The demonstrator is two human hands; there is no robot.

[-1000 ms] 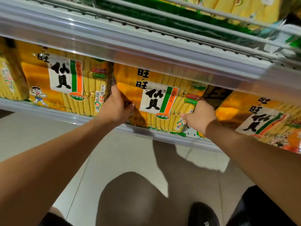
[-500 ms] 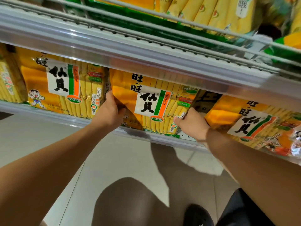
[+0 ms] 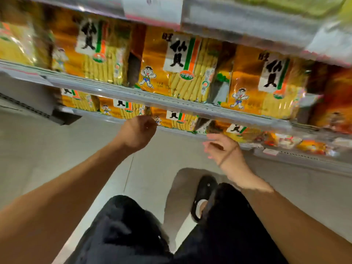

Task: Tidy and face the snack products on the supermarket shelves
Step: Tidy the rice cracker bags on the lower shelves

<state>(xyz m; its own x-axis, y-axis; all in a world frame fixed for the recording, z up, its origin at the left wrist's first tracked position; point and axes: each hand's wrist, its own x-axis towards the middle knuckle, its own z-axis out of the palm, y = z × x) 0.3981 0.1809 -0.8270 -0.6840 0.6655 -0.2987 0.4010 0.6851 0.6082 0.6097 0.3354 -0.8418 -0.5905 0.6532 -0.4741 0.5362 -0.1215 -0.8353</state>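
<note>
Orange and yellow rice cracker packs (image 3: 177,65) stand upright in a row on the middle shelf, fronts facing out. Smaller-looking packs of the same kind (image 3: 177,119) line the lower shelf beneath. My left hand (image 3: 137,132) is in front of the lower shelf, fingers curled at the seam between two packs; whether it pinches one is unclear. My right hand (image 3: 222,147) hovers at the lower shelf's edge with fingers loosely spread, holding nothing. The view is motion-blurred.
A clear plastic rail (image 3: 190,107) fronts the middle shelf. The lower shelf edge (image 3: 285,155) runs right, with mixed red and orange snack packs (image 3: 282,140) lying there. Grey tiled floor (image 3: 57,149) lies below, with my dark trousers and a black shoe (image 3: 203,195).
Both hands let go of the pack they gripped by its sides and dropped to the shelf below. The view tilted down, showing two shelves and my legs.
</note>
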